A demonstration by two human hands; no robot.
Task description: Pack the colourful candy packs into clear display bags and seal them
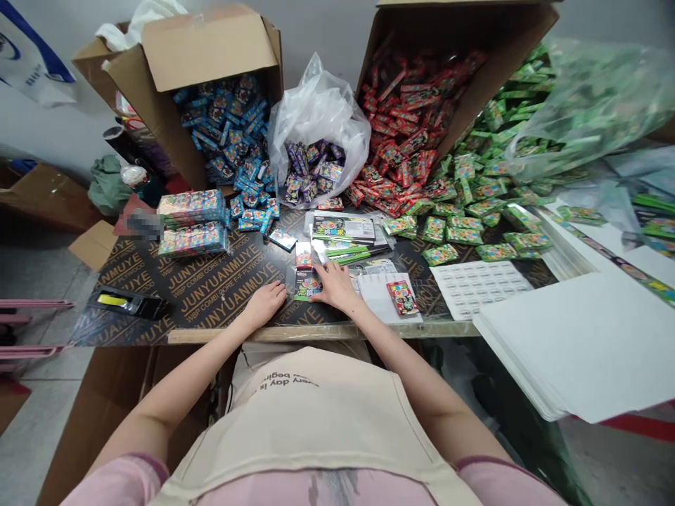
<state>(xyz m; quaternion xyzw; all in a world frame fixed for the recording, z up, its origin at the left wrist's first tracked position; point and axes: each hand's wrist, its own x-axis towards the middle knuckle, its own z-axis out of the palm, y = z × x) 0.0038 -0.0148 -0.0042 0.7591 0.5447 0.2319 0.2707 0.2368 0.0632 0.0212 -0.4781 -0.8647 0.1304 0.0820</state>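
Note:
My right hand (336, 284) grips the right side of a small dark printed packet (307, 287) with a green lower edge, thumb low and fingers higher up. My left hand (266, 303) lies on the table just left of the packet, its fingers loosely stretched and holding nothing. At the packet's top end is a small white-and-red box (304, 256). Beyond it lies a pile of flat black-and-green printed bags (345, 232). A red small box (402, 298) rests on white paper (377, 299) to the right of my right hand.
Cartons of blue boxes (232, 126) and red boxes (406, 119) stand behind, with a plastic bag of purple boxes (311, 169) between. Green boxes (464, 218) spread rightward near a sticker sheet (479, 288) and white card stack (585, 344). Wrapped bundles (193, 223) and a tape dispenser (126, 302) sit left.

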